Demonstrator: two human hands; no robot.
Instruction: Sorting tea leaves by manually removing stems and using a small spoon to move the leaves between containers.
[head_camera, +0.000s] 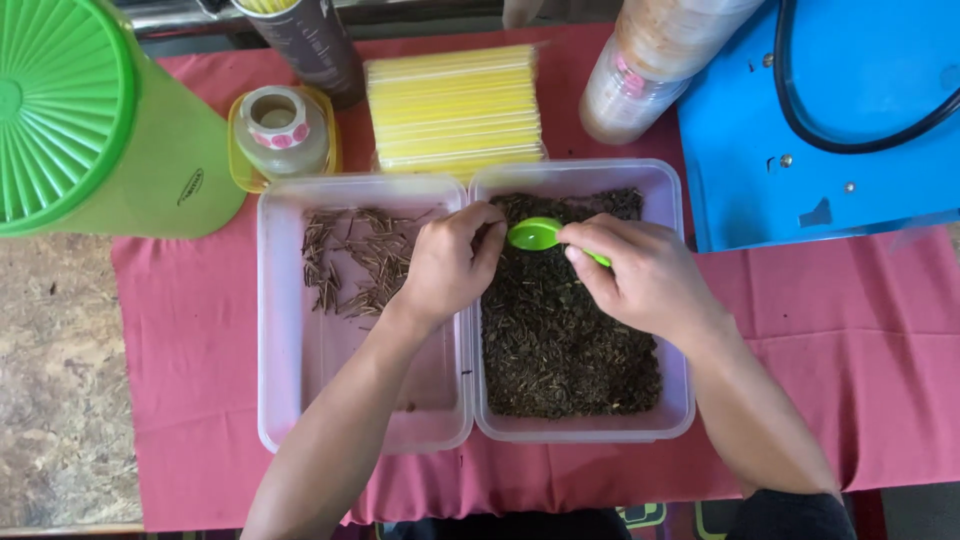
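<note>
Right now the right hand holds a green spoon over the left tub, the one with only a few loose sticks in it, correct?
Not quite. The head view shows the right hand holding the green spoon over the right tub, which is filled with dark dried leaves. The left tub holds the few sticks.

Spoon handle (598, 258) inside right hand (645, 275)

single head cam, looks straight down, close over two plastic tubs (470, 300) on red cloth (190, 340)
</note>
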